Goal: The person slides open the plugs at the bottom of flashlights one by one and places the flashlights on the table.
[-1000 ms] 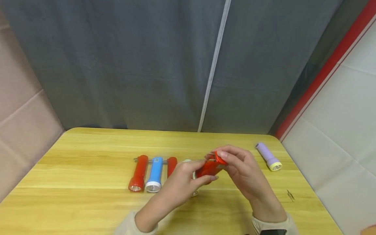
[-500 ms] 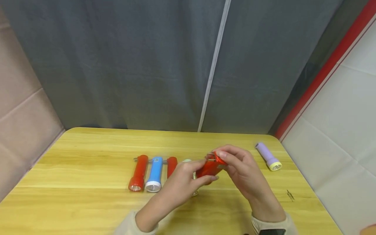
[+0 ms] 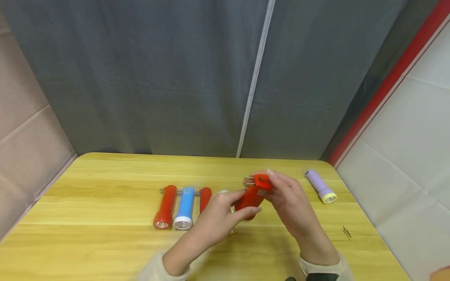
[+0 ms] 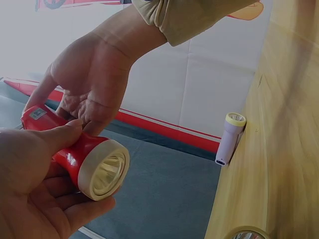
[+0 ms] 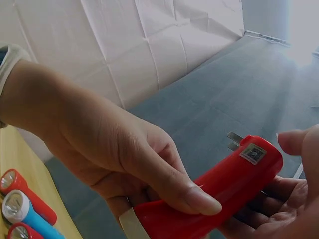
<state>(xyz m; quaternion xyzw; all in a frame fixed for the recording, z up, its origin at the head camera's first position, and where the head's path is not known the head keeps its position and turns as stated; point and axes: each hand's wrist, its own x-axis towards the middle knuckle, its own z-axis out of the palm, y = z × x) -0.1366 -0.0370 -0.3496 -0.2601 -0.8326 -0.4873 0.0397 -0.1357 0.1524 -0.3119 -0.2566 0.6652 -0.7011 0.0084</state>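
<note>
A red flashlight (image 3: 252,198) is held up above the table, its tail turned toward the right hand. My left hand (image 3: 220,210) grips it near the head, thumb across the body. My right hand (image 3: 290,201) is at the tail, its fingers curled behind it. In the right wrist view the right thumb (image 5: 294,142) stands beside the tail end. Two metal plug prongs (image 5: 234,140) stick out near a square label (image 5: 253,154). The left wrist view shows the flashlight's pale rim and clear lens (image 4: 107,172).
On the table (image 3: 105,249) lie a red flashlight (image 3: 165,208), a blue one (image 3: 184,210) and another red one (image 3: 205,198) in a row; a pale one (image 3: 233,230) is mostly behind the left hand. Rightward lie a purple flashlight (image 3: 320,186) and a small dark mark (image 3: 347,233).
The tail of the held flashlight has tilted up a little and its prongs now show more fully. My right thumb has shifted from the prong side to the tail's outer edge.
</note>
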